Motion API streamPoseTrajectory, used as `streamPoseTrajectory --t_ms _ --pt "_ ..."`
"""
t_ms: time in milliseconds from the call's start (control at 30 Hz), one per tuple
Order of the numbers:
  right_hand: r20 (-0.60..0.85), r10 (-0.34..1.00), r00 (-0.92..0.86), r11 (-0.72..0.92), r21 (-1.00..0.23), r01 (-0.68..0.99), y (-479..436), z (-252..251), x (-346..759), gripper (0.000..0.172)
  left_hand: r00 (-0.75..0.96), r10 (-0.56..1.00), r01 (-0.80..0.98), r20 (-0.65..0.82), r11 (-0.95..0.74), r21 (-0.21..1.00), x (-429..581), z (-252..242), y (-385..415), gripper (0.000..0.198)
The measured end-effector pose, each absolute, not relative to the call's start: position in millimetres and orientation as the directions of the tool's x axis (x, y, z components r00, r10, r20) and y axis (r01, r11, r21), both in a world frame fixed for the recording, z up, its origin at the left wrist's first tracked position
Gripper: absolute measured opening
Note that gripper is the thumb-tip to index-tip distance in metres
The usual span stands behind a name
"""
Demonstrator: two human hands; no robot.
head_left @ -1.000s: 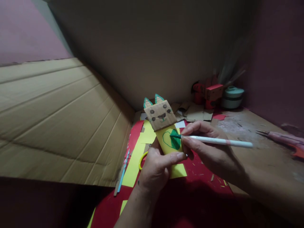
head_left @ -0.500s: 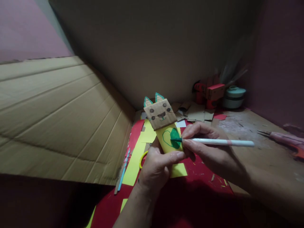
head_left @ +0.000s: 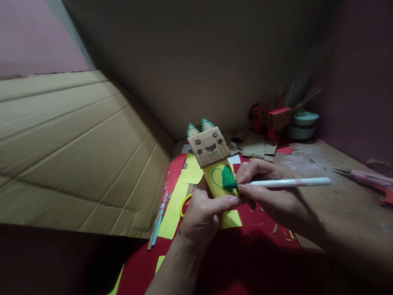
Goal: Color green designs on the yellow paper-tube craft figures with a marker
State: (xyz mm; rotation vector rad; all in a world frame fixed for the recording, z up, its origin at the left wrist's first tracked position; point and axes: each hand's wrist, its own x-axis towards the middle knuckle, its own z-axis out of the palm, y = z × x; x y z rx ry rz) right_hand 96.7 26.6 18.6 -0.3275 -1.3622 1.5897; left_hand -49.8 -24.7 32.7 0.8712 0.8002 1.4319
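Observation:
My left hand point(head_left: 204, 215) grips the lower part of a cardboard cat figure point(head_left: 210, 149) with green-edged ears, a drawn face and a yellow paper body point(head_left: 216, 182). A green heart on that body is half coloured in. My right hand point(head_left: 273, 196) pinches a white marker pen point(head_left: 288, 182) with a green tip. The tip touches the lower right edge of the heart.
A large corrugated cardboard sheet point(head_left: 76, 151) leans at the left. Red and yellow paper point(head_left: 175, 205) and a yellow-handled tool point(head_left: 183, 205) lie under my hands. Cardboard scraps point(head_left: 256, 145), red boxes point(head_left: 274, 119) and a pale round tub point(head_left: 302, 125) sit at the back. A pink-handled tool point(head_left: 368, 180) lies at the right.
The pen tip has slid down and to the right across the heart, and more of the heart's right half is filled with green. My left hand has kept its hold.

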Motion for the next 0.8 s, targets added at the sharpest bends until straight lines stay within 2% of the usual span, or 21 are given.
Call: streamPoseTrajectory --t_ms 367,800 --pt "0.420 0.771 -0.479 0.152 -0.852 -0.501 29.3 12.8 98.4 0.020 -0.019 0.999 -0.495 0.044 -0.048 0.868 -50.7 30.1 -23.8 0.043" --pt "0.378 0.794 -0.477 0.131 -0.872 -0.472 26.3 19.6 96.7 0.019 -0.053 0.998 -0.509 0.023 -0.046 0.859 -51.6 27.4 -22.4 0.051"
